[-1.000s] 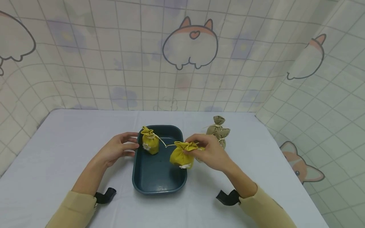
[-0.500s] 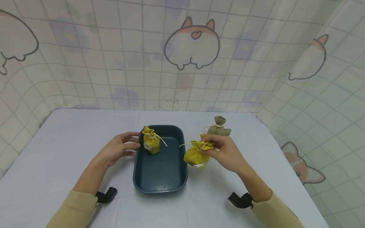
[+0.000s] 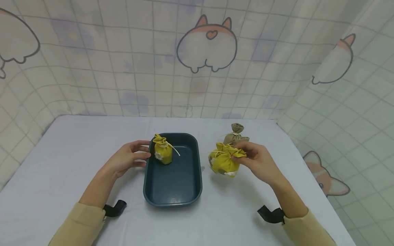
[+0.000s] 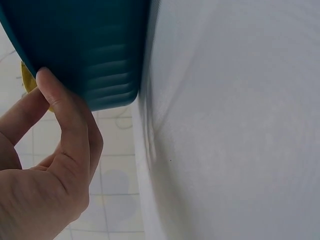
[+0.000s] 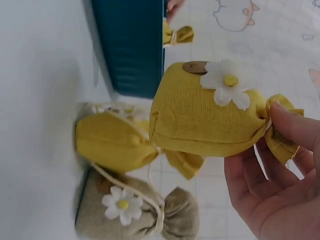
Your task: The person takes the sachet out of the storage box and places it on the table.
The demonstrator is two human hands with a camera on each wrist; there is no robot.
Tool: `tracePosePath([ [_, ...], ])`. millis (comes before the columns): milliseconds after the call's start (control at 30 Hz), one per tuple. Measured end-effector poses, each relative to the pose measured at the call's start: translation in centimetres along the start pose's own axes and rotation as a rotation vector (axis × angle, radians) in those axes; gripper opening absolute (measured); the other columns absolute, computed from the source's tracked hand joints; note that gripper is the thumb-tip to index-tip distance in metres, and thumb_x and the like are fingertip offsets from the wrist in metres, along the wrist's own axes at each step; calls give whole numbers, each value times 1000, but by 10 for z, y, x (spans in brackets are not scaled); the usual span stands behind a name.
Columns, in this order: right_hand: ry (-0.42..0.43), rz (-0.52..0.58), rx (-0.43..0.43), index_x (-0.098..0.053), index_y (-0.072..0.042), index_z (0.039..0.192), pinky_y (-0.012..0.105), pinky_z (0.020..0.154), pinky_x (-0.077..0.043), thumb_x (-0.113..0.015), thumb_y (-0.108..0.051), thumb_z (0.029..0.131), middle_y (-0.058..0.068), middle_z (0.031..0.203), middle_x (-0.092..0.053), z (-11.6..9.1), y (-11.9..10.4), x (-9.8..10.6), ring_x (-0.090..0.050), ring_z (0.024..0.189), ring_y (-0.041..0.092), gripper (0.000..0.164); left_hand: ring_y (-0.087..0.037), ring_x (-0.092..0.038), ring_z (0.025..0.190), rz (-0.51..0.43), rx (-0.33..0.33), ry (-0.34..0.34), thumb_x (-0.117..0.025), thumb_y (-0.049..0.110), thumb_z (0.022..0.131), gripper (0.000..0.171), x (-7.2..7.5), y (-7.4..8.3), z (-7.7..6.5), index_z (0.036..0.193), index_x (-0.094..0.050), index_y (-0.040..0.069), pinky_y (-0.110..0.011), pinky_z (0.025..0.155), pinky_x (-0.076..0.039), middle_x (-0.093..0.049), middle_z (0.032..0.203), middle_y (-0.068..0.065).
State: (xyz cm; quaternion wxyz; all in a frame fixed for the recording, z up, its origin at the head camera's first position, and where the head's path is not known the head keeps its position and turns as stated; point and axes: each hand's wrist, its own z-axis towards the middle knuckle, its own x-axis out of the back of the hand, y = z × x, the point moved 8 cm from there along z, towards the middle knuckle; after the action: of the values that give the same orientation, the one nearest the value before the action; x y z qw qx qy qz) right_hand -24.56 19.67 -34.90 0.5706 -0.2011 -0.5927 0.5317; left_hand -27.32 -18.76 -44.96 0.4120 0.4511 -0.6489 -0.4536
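My right hand pinches the gathered neck of a yellow drawstring pouch with a white felt daisy, held up to the right of the dark teal tray. Fingers and thumb of my left hand hold the tray's left rim; the left wrist view shows the thumb partly hidden behind a finger. Inside the tray, at its back left corner, stands another yellow pouch. Below the held pouch, the right wrist view shows one more yellow pouch and a beige pouch with a daisy.
Beige pouches stand on the white-covered table, behind the held pouch and partly covered by it. A patterned item shows partly beside the lower yellow pouch. A gridded cloth hangs at the back and sides.
My right hand has carried its yellow pouch rightward, from over the tray's right part to beside the tray. The left hand, the tray and the pouch in it stay put.
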Motion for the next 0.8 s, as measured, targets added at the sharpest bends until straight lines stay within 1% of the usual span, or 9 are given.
tracePosePath([
  [200, -51, -39, -13, -70, -1, 109, 29, 78, -59, -74, 0, 93, 11, 106, -68, -6, 14, 8, -68, 90, 21, 16, -33, -59, 112, -8, 2, -1, -69, 9, 99, 65, -2, 0, 0, 155, -37, 0, -33, 83, -59, -47, 142, -26],
  [300, -75, -64, -20, -70, -2, 110, 29, 79, -59, -74, -1, 93, 9, 106, -68, -9, 19, 10, -69, 92, 21, 17, -31, -59, 111, -3, 13, 2, -69, 10, 99, 65, -2, -1, 1, 155, -38, 0, -34, 83, -59, -47, 142, -26],
  [500, -108, -72, -54, -70, -2, 111, 30, 80, -60, -74, -1, 93, 9, 107, -69, -11, 31, 12, -69, 95, 22, 18, -28, -60, 110, 7, 30, 0, -68, 10, 100, 64, 0, -1, 0, 155, -37, 1, -35, 86, -59, -47, 143, -24],
  [600, -128, -76, -72, -70, -3, 110, 31, 80, -60, -74, -2, 94, 8, 105, -70, -11, 38, 13, -68, 94, 22, 17, -28, -60, 108, 6, 27, 2, -69, 10, 99, 64, 0, 0, 0, 155, -38, 0, -36, 85, -59, -47, 143, -25],
  [800, -150, -77, -79, -70, -5, 110, 34, 78, -60, -72, -1, 95, 8, 106, -69, -10, 55, 18, -68, 93, 24, 16, -28, -61, 108, 6, 37, 3, -69, 11, 99, 65, -1, -2, 1, 155, -38, 1, -36, 85, -59, -47, 143, -25],
])
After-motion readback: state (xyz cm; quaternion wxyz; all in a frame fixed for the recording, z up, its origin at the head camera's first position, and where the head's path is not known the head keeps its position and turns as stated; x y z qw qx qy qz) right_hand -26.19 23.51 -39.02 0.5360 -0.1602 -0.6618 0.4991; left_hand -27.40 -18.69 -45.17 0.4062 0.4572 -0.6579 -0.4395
